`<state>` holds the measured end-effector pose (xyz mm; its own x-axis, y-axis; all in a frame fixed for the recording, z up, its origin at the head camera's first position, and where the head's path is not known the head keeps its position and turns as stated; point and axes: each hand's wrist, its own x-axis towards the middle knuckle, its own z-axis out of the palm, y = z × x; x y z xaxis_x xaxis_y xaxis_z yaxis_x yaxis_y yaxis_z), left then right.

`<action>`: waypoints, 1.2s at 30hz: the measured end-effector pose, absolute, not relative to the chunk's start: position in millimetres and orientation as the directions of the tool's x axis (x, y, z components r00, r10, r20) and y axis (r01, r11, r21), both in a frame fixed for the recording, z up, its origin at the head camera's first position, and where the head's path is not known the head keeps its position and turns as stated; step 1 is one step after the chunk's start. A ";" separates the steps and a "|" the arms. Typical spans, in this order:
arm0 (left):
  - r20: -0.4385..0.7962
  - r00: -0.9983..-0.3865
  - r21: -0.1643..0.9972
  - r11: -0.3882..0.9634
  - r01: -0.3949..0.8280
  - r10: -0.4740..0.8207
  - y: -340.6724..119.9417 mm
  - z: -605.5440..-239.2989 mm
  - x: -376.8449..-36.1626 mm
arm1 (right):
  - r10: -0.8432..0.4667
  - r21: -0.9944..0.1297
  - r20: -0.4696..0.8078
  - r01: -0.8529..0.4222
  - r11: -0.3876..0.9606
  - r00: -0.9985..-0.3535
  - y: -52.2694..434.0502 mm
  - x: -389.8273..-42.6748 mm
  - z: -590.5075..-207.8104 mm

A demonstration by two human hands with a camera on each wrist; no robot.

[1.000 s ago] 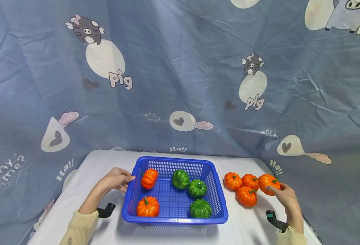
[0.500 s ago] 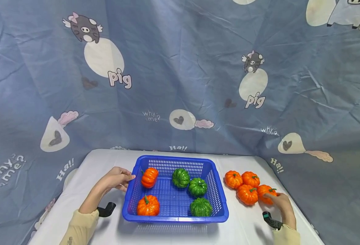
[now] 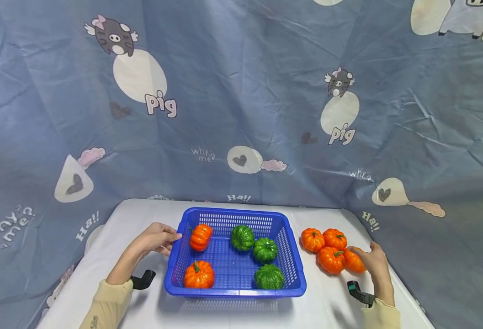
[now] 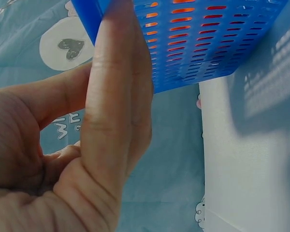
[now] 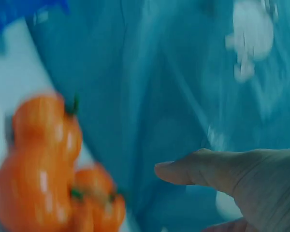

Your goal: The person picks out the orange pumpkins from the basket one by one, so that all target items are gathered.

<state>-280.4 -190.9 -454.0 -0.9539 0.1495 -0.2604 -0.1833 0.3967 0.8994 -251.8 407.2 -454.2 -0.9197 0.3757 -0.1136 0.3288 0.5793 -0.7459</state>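
A blue slotted basket stands mid-table holding two orange pumpkins and three green pumpkins. My left hand rests against the basket's left wall, its fingers straight along the outside. To the right of the basket, several orange pumpkins sit bunched on the table. My right hand lies just right of the nearest orange pumpkin. In the blurred right wrist view its thumb is extended and stands apart from the pumpkins.
The white table is backed and flanked by a blue cartoon-printed cloth. Its right edge runs close behind my right hand. Black wrist mounts sit on both forearms.
My right hand brought an orange pumpkin down from above the group, set it on the table beside the others, and loosened its fingers. The left hand stayed at the basket.
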 end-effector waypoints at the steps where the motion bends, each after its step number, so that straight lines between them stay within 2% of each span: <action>1: -0.257 -0.955 0.899 0.399 -0.179 0.150 -191.5 -453.8 -280.2 | 0.349 -0.756 -0.102 0.300 0.582 -0.932 397.7 -253.5 -448.0; 6: -0.259 -0.957 0.899 0.396 -0.188 0.134 -190.8 -451.9 -278.1 | 0.215 -0.773 0.003 0.134 0.620 -0.977 337.7 -263.0 -426.7; 12: -0.267 -0.956 0.894 0.402 -0.201 0.117 -189.4 -453.6 -279.5 | -0.021 -0.830 0.091 -0.087 0.550 -0.996 258.7 -274.2 -419.2; 20: -0.276 -0.956 0.891 0.401 -0.215 0.102 -189.7 -454.1 -282.0 | -0.228 -0.892 0.114 -0.201 0.405 -0.967 167.2 -262.6 -425.3; 26: -0.271 -0.956 0.894 0.397 -0.207 0.113 -190.8 -454.7 -282.6 | -0.379 -0.880 0.078 -0.242 0.408 -0.922 121.8 -252.9 -439.5; 36: -0.269 -0.958 0.891 0.403 -0.208 0.101 -192.1 -457.6 -283.9 | -0.489 -0.858 -0.030 -0.229 0.460 -0.872 78.2 -244.7 -455.4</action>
<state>-283.9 -192.1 -457.6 -0.9576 0.1015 -0.2695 -0.2081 0.4027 0.8913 -244.7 78.2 -455.4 -0.8718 -0.4889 -0.0296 -0.2286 0.4596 -0.8582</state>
